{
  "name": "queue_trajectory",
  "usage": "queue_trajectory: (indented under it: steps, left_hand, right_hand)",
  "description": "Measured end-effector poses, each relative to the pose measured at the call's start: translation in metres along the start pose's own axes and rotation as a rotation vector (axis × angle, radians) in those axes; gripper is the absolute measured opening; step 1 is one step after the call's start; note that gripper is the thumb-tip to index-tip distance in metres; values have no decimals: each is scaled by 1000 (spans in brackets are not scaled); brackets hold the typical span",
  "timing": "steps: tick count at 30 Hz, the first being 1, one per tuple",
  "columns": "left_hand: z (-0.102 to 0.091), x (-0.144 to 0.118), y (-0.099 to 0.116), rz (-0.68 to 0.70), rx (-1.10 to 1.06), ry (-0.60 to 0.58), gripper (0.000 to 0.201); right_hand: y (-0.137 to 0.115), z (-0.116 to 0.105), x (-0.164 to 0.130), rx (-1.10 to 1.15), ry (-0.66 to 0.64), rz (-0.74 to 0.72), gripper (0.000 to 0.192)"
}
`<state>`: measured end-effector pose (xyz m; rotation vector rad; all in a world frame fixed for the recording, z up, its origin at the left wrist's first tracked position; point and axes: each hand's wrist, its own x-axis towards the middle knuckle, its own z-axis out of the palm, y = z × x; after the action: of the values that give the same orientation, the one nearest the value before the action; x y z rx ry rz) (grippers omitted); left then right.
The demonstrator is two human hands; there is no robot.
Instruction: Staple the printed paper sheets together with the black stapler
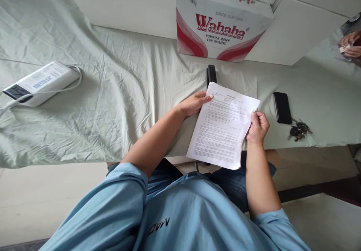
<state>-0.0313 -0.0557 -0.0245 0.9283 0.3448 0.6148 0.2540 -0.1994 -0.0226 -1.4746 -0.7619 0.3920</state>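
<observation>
A stack of printed paper sheets (pixel 221 130) is held between my two hands over the front edge of the cloth-covered table. My left hand (pixel 196 103) grips its upper left edge, thumb on top of the page and fingers underneath. On the opposite side, my right hand (pixel 258 126) pinches the right edge with the thumb on top. The lower end of the sheets hangs past the table edge above my lap. Just beyond the top of the papers lies a black stapler (pixel 211 73), partly covered by them.
A white and red Wahaha water carton (pixel 220 29) stands behind, among white boxes. To the right are a black phone (pixel 282 108) and a bunch of keys (pixel 299 130). A white device with a cable (pixel 42 81) lies left. Another person's hands (pixel 351 44) show at the far right.
</observation>
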Motion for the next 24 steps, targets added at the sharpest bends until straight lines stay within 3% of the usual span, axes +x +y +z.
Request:
queue_trajectory:
  steps: [15, 20, 24]
  left_hand:
    - [-2, 3, -3, 8, -1, 1, 53]
    - [-1, 1, -1, 0, -1, -3, 55]
    - [0, 1, 0, 0, 22, -7, 55]
  right_hand:
    - [2, 3, -1, 96, -6, -16, 50]
    - [7, 2, 1, -66, -49, -6, 55]
    - [11, 2, 2, -130, 12, -39, 58]
